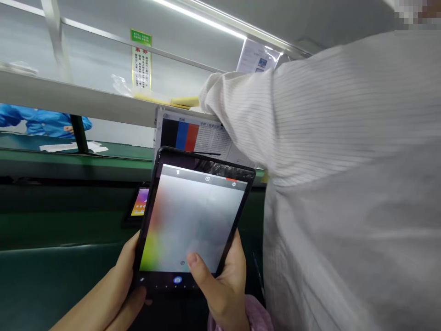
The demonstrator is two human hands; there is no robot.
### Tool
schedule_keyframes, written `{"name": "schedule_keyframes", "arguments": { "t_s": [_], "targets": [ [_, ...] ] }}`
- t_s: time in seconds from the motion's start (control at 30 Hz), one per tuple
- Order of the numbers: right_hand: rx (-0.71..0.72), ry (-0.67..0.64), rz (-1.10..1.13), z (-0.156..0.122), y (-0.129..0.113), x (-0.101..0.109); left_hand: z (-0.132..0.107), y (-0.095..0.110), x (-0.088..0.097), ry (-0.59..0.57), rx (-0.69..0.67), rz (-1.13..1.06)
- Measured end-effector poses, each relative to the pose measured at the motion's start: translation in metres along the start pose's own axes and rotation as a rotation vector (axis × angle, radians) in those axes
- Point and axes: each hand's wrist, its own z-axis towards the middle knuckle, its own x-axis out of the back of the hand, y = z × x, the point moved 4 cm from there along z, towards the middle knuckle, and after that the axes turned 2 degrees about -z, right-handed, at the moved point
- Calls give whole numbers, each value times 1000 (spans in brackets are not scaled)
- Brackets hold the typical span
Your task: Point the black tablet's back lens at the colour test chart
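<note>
A black tablet [193,220] is held up in front of me, tilted slightly. Its lit screen shows a camera app with a blurred whitish picture, yellow-green at the lower left. My left hand [120,285] grips the tablet's lower left edge, with most of the fingers hidden behind it. Around the lower right edge my right hand [223,285] is closed, its thumb lying over the bottom of the screen. Just behind the tablet stands a printed sheet [213,140] with black, blue and red colour blocks and lines of text.
A person in a pale striped garment [344,138] stands close on the right, arm reaching to the shelf. Another tablet [139,202], lit, rests behind on the green bench [62,280]. A person in blue [48,122] is beyond the shelf rail [86,103].
</note>
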Motion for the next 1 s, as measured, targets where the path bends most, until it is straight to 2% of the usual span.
{"name": "schedule_keyframes", "arguments": {
  "t_s": [0.17,0.33,0.43,0.57,0.7,0.8,1.0],
  "targets": [
    [-95,116,40,-4,0,-1,-26,26,-6,4,20,6],
    [-103,135,50,0,-2,-5,-38,69,-9,-159,-78,75],
    [-98,141,15,5,-2,-3,-40,82,-11,-192,-97,94],
    [-90,132,-27,11,4,1,-35,69,-5,-229,-80,47],
    [-85,106,-40,10,17,3,-23,42,2,-388,20,-8],
    [-68,99,-47,8,23,5,-13,33,2,-489,34,-17],
    [-43,52,0,7,20,4,-12,32,-3,-494,-67,16]
  ]
}}
